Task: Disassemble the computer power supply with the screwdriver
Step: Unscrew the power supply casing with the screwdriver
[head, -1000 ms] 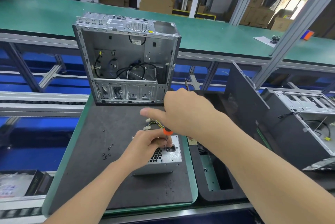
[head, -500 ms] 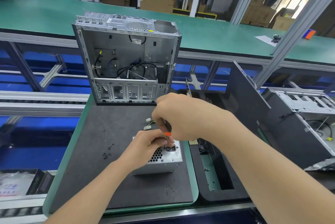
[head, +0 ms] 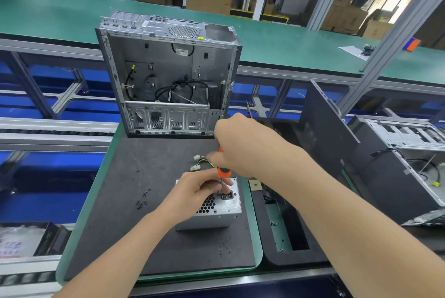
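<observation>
- At a factory workbench, a person's right hand (head: 243, 148) is wrapped around the orange-and-black handle of a screwdriver (head: 224, 172), which stands nearly upright with its tip down on the power supply (head: 224, 211).
- The power supply, a grey metal box, sits on the dark work mat (head: 115, 213) near the mat's right edge, in front of the computer case (head: 168, 73). Its honeycomb vent (head: 207, 205) and black mains socket (head: 227, 195) face up.
- The left hand (head: 192, 191) rests on top of the power supply with its fingers curled close against the screwdriver's metal shaft. Whether they actually pinch the shaft cannot be told.
- Yellow and black wires ending in white connectors (head: 196, 162) lie on the mat just behind the power supply, partly hidden by the right hand.
- The computer case stands upright at the mat's far edge, its open side toward the camera and black cables looped inside.
- Small black screws (head: 143, 200) are scattered on the mat, left of the power supply.
- To the right, a black tray (head: 289, 256) lies beside the mat. Past it, a black side panel (head: 322, 124) stands on edge next to a second opened case (head: 404, 143).
- A green conveyor belt (head: 289, 44) runs behind the bench — cardboard boxes (head: 207, 1) are stacked beyond it.
</observation>
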### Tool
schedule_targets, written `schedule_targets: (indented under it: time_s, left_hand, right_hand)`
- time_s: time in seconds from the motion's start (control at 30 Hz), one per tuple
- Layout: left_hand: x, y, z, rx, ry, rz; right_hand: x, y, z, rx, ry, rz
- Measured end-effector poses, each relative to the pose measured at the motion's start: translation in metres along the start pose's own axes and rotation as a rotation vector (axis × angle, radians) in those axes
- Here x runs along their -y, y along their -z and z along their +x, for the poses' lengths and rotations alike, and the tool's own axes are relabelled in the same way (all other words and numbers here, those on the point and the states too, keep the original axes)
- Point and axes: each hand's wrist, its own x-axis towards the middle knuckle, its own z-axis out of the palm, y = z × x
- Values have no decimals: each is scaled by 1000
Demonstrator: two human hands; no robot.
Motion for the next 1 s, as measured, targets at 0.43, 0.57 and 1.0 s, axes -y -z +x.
schedule_targets:
  time_s: [0.43, 0.57, 1.0]
  left_hand:
    - [-5, 0, -1, -30, -16, 98]
    - [-8, 0, 0, -39, 10, 130]
    - [-3, 0, 0, -24, -2, 35]
  right_hand:
    - [-4, 3, -5, 192, 301, -43]
    - [-2, -3, -5, -102, 206, -29]
    - [-4, 7, -2, 80, 84, 1]
